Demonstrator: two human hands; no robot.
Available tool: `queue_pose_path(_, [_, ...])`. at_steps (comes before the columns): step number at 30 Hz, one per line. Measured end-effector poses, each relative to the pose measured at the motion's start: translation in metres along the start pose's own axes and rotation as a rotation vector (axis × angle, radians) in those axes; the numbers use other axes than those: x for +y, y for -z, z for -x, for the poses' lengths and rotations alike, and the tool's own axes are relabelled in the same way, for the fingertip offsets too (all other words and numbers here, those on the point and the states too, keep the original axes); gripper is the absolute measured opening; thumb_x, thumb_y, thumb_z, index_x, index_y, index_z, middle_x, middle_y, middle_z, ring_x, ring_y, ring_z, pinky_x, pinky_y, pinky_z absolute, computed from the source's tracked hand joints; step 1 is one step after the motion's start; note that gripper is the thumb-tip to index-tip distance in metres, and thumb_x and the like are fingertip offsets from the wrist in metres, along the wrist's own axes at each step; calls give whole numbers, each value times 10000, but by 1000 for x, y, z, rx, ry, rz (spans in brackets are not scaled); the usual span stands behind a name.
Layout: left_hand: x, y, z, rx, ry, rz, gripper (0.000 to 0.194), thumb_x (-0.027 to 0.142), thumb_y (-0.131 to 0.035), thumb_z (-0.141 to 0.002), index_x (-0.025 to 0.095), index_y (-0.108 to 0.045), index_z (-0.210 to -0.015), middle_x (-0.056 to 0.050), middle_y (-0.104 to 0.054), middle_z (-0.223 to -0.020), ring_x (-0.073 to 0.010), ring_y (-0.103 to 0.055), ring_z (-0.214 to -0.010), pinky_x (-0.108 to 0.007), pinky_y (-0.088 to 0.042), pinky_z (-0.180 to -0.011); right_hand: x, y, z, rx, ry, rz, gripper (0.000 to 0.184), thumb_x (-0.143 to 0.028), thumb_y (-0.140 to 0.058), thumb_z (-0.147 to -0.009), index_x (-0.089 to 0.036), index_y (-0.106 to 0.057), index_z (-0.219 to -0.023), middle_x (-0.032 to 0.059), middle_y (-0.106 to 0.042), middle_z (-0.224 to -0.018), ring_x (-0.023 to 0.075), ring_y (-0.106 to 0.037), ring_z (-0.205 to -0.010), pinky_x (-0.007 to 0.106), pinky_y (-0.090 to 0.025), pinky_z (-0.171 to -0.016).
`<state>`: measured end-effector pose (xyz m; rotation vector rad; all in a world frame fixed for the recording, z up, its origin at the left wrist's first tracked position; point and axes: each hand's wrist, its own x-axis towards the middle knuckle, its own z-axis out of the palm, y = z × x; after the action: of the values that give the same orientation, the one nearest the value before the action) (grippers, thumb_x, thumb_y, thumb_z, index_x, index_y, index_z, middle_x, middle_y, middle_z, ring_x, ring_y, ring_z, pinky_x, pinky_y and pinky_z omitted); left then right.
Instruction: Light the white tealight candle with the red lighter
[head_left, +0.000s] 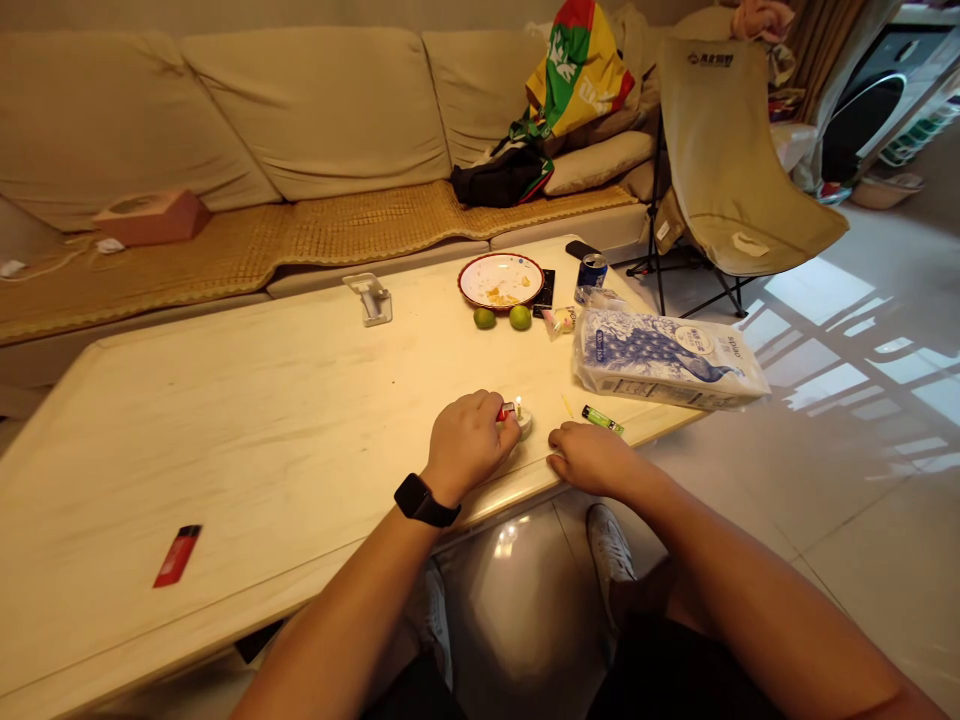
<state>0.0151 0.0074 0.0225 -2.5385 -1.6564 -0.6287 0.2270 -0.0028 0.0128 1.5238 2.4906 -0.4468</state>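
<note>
My left hand [474, 440], with a dark watch on the wrist, is closed around a red lighter [506, 411]. Just beyond the lighter's metal end, a small flame burns at the top of a short thin candle [519, 409]. The candle stands on a small round whitish base [525, 425], partly hidden by my left hand. Close to the table's front edge is my right hand [589, 456], its thumb and forefinger apart and nothing visible between them. A green lighter [602, 419] and a thin yellow stick [567, 406] lie on the table just past it.
On the pale table [285, 430] are a plate with scraps [501, 280], two green limes [520, 317], a blue can [591, 275], a tissue pack [667, 352] overhanging the right edge, a white stand [369, 299] and a red dark-ended object [178, 556]. A sofa [315, 110] and folding chair [739, 170] stand behind.
</note>
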Motion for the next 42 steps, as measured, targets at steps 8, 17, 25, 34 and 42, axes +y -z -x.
queue_pose_path(8, [-4, 4, 2, 8, 38, 39, 278, 399, -441, -949, 194, -574, -816, -70, -622, -785, -222, -565, -764, -346, -397, -677, 0, 0, 0, 12, 1, -11, 302, -403, -464, -946, -192, -664, -1028, 113, -686, -1072, 255, -645, -986, 329, -451, -810])
queue_pose_path(17, [-34, 9, 9, 83, 212, 279, 292, 413, -354, -1006, 208, -542, -916, -48, -612, -834, -204, -563, -758, -324, -406, -691, 2, -1, 1, 16, 4, -11, 295, -405, -471, -932, -198, -661, -1023, 107, -689, -1069, 261, -647, -988, 329, -447, -784])
queue_pose_path(25, [-52, 12, 18, 68, 270, 212, 285, 431, -378, -1000, 220, -528, -881, -28, -589, -773, -199, -548, -710, -318, -373, -646, 0, 2, -1, -35, -10, -8, 332, -404, -454, -947, -194, -669, -1089, 129, -676, -1122, 259, -633, -1024, 332, -433, -827])
queue_pose_path(34, [-54, 12, 21, 33, 290, 192, 318, 469, -369, -999, 223, -535, -885, -34, -606, -795, -206, -559, -715, -329, -377, -646, 0, -1, -2, -6, 5, 7, 304, -395, -467, -941, -192, -673, -1034, 120, -688, -1080, 255, -651, -987, 323, -449, -780])
queue_pose_path(42, [-50, 10, 21, 22, 241, 169, 326, 464, -352, -1005, 212, -532, -903, -42, -605, -799, -214, -557, -742, -336, -392, -669, -1, 0, -1, -10, 10, 2, 297, -385, -472, -946, -188, -667, -1054, 126, -686, -1087, 254, -651, -1000, 329, -458, -809])
